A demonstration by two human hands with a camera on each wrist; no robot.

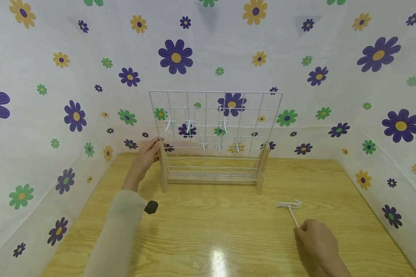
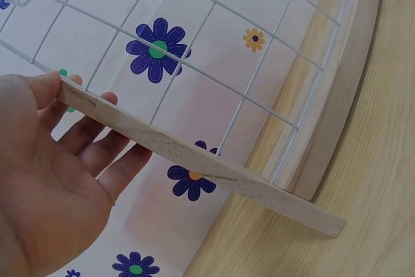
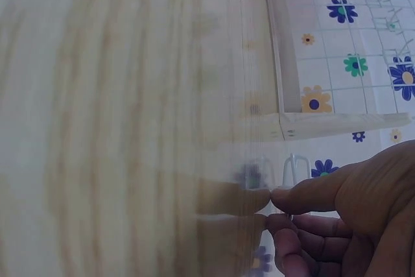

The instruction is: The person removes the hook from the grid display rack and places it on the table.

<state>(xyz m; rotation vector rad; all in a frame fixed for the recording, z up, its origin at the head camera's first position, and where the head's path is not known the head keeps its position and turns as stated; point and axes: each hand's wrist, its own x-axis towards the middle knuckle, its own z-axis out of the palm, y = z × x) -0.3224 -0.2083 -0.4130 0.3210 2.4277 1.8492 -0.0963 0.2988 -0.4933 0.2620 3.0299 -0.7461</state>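
A white wire grid (image 1: pixel 206 104) stands upright in a wooden stand at the back of the table. My left hand (image 1: pixel 147 154) grips the top of the stand's left wooden post (image 1: pixel 163 169). The left wrist view shows the thumb on one side of the post (image 2: pixel 194 135) and the fingers behind it. Several white wire hooks hang on the grid, among them an upper left hook (image 1: pixel 168 125). At the front right, my right hand (image 1: pixel 317 238) pinches the stem of a loose white wire hook (image 1: pixel 292 214) just above the table, its forked end pointing away from me.
The wood-grain table (image 1: pixel 201 219) reaches back to a flower-printed cloth (image 1: pixel 208 46) that hangs behind and on both sides. The stand's right post (image 1: pixel 262 169) lies between the grid and the loose hook. A small dark object (image 1: pixel 151 207) is at the left cuff.
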